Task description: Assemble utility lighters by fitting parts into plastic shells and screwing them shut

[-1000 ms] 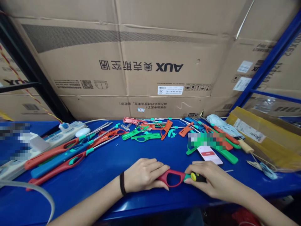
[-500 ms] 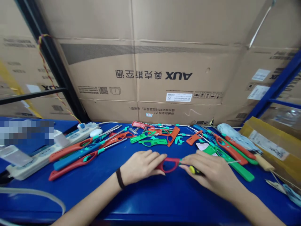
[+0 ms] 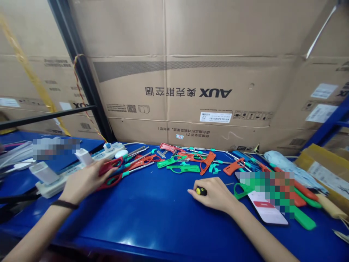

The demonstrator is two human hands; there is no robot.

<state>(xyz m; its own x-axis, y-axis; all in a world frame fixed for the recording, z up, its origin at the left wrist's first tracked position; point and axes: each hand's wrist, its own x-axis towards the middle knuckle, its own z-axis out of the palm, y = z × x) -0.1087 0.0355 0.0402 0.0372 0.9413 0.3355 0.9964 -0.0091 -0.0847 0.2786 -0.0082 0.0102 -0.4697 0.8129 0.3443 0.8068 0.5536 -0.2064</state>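
Note:
My left hand (image 3: 88, 178) is closed around a red long-nosed lighter (image 3: 110, 166) above the left group of lighters. Beneath it lies another red lighter (image 3: 113, 179), partly covered by my fingers. My right hand (image 3: 215, 194) is closed on a screwdriver (image 3: 201, 191) with a yellow-and-black handle; its thin shaft points right, behind the hand. Loose green handle shells (image 3: 184, 169), orange handle shells (image 3: 207, 163) and small teal parts (image 3: 215, 168) lie at the back middle of the blue table (image 3: 152, 214).
A white power strip (image 3: 53, 186) with plugged-in adapters runs along the left. On the right, a phone (image 3: 268, 209) lies partly under green and orange lighters, with a green one (image 3: 307, 219) in front. Beyond are a light-blue cloth (image 3: 286, 163) and a cardboard box (image 3: 324, 163).
My left hand has carried the red lighter from the middle to the left group, away from my right hand. My right hand keeps the screwdriver. The view has shifted, showing more of the phone.

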